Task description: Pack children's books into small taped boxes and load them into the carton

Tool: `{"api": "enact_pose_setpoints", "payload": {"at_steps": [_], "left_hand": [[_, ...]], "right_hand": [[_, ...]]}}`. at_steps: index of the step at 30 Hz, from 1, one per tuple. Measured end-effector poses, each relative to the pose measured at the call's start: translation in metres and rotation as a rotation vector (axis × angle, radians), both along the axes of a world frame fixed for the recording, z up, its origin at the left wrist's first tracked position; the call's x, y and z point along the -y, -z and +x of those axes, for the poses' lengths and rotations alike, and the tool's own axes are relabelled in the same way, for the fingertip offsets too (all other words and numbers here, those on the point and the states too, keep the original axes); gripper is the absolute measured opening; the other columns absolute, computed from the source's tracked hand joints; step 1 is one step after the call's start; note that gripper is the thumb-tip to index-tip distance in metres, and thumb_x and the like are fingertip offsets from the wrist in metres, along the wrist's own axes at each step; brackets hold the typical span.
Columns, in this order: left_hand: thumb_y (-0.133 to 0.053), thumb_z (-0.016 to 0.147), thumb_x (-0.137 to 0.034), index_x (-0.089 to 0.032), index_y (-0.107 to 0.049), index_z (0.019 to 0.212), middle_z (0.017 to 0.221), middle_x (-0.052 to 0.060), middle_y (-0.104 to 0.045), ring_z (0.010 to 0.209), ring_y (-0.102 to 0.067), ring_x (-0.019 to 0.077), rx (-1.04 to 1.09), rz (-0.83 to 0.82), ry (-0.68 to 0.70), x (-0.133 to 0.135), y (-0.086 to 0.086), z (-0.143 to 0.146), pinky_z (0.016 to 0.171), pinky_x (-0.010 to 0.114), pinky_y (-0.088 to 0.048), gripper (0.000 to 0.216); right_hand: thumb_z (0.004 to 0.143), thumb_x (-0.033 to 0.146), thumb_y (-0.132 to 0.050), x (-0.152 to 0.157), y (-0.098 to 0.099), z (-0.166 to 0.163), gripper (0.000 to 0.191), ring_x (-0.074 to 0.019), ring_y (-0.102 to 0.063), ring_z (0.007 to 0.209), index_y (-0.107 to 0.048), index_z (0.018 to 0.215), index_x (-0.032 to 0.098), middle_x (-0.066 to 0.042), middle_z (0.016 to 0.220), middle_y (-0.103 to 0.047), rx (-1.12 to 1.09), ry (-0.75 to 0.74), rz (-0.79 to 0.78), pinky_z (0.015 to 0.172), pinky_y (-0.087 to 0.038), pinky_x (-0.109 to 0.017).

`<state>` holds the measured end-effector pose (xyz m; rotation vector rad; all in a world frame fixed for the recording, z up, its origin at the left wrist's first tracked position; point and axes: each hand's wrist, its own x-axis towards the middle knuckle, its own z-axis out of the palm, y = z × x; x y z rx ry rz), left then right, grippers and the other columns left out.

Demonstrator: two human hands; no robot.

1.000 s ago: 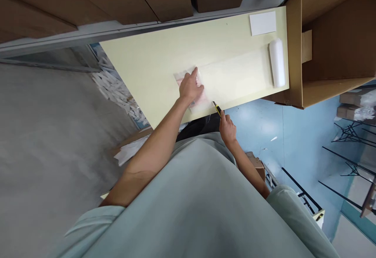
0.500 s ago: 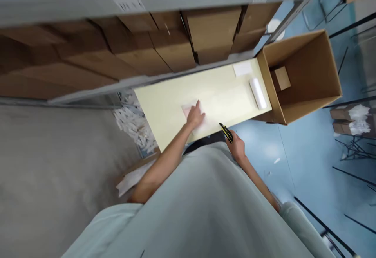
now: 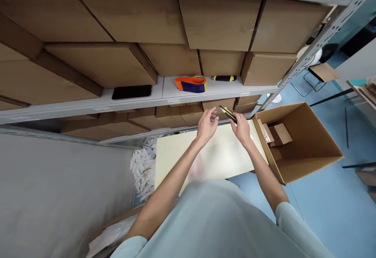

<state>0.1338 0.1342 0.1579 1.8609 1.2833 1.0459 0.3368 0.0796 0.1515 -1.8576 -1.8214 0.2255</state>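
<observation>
Saw a grey metal rack (image 3: 157,101) on several levels, ending at the right in a perforated upright (image 3: 319,46) and packed closely with brown cartons (image 3: 220,23). Found a pale yellow worktable (image 3: 168,160) in front of the rack, catching a soft, bright glare, and darker shade low inside the rack itself. Noticed a smooth blue floor (image 3: 317,197) to the right of the rack, crossed by a thin seam. Made out a metal-framed seat (image 3: 324,73) beyond the rack's right end, and farther from the rack, part of a brown-edged table (image 3: 362,96). Saw a plain grey surface (image 3: 58,187) below the rack's left end; could not tell whether wall or floor.
</observation>
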Motion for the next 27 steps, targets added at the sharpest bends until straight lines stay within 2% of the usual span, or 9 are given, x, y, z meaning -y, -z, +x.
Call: {"api": "enact_pose_setpoints", "payload": {"at_steps": [4,8,12,16,19,20,22,24,27], "left_hand": [[-0.063,0.104,-0.020,-0.023,-0.070,0.147,0.137,0.012,-0.074,0.113,-0.078,0.0225,0.007,0.056,-0.018,-0.019,-0.031,0.025,0.102,0.038,-0.067,0.044],[-0.061,0.106,-0.023,-0.024,-0.072,0.145,0.137,0.012,-0.073,0.120,-0.076,0.0245,-0.016,0.068,-0.040,-0.012,-0.040,0.028,0.103,0.038,-0.067,0.041],[-0.060,0.108,-0.028,-0.026,-0.073,0.143,0.136,0.011,-0.073,0.118,-0.077,0.0240,-0.065,0.065,-0.077,0.014,-0.022,0.002,0.103,0.039,-0.067,0.038],[-0.060,0.106,-0.028,-0.027,-0.075,0.141,0.138,0.010,-0.073,0.116,-0.077,0.0244,-0.152,-0.073,-0.158,0.048,0.022,-0.042,0.100,0.039,-0.068,0.038],[-0.061,0.103,-0.026,-0.023,-0.075,0.140,0.140,0.012,-0.073,0.113,-0.078,0.0252,-0.231,-0.265,-0.244,0.081,0.066,-0.077,0.099,0.040,-0.067,0.040],[-0.061,0.102,-0.025,-0.021,-0.074,0.140,0.141,0.013,-0.073,0.113,-0.078,0.0259,-0.264,-0.339,-0.279,0.094,0.081,-0.088,0.100,0.041,-0.067,0.040],[-0.061,0.101,-0.024,-0.019,-0.073,0.143,0.144,0.015,-0.072,0.118,-0.078,0.0284,-0.347,-0.478,-0.343,0.123,0.112,-0.111,0.107,0.043,-0.064,0.043],[-0.061,0.101,-0.023,-0.017,-0.072,0.145,0.145,0.017,-0.071,0.122,-0.076,0.0311,-0.442,-0.602,-0.374,0.151,0.141,-0.131,0.114,0.045,-0.060,0.045],[-0.058,0.102,-0.022,-0.015,-0.073,0.144,0.146,0.020,-0.071,0.127,-0.074,0.0355,-0.586,-0.765,-0.365,0.184,0.176,-0.154,0.120,0.049,-0.054,0.045]], "right_hand": [[0.116,0.028,-0.051,-0.096,-0.045,0.020,0.036,-0.0355,-0.068,0.123,-0.069,0.144,0.016,-0.021,0.137,-0.073,0.161,-0.118,0.014,0.106,-0.051,-0.043],[0.113,0.022,-0.054,-0.163,-0.063,0.025,0.035,-0.0362,-0.063,0.127,-0.071,0.143,0.015,-0.022,0.137,-0.073,0.285,-0.241,-0.019,0.114,-0.042,-0.047],[0.111,0.020,-0.055,-0.195,-0.053,0.028,0.036,-0.0380,-0.060,0.130,-0.074,0.142,0.014,-0.024,0.137,-0.074,0.325,-0.251,-0.063,0.116,-0.040,-0.051],[0.112,0.020,-0.053,-0.210,-0.033,0.036,0.036,-0.0377,-0.058,0.136,-0.076,0.139,0.011,-0.026,0.147,-0.070,0.258,-0.206,0.014,0.117,-0.041,-0.055],[0.119,0.022,-0.036,-0.203,-0.015,0.036,0.045,-0.0323,-0.053,0.145,-0.071,0.141,0.004,-0.029,0.156,-0.060,0.178,-0.204,0.127,0.121,-0.038,-0.057],[0.121,0.025,-0.031,-0.195,-0.005,0.031,0.049,-0.0302,-0.050,0.149,-0.067,0.146,0.005,-0.029,0.160,-0.056,0.140,-0.217,0.182,0.122,-0.037,-0.056],[0.123,0.032,-0.033,-0.164,0.023,0.014,0.046,-0.0292,-0.046,0.152,-0.063,0.152,0.013,-0.026,0.165,-0.053,0.045,-0.253,0.222,0.125,-0.037,-0.055],[0.122,0.036,-0.039,-0.112,0.061,-0.015,0.041,-0.0306,-0.051,0.149,-0.065,0.149,0.020,-0.021,0.159,-0.058,-0.058,-0.353,0.145,0.127,-0.040,-0.057],[0.119,0.032,-0.043,-0.013,0.120,-0.068,0.038,-0.0336,-0.063,0.136,-0.070,0.143,0.018,-0.018,0.142,-0.070,-0.179,-0.533,-0.211,0.120,-0.053,-0.058]]}}
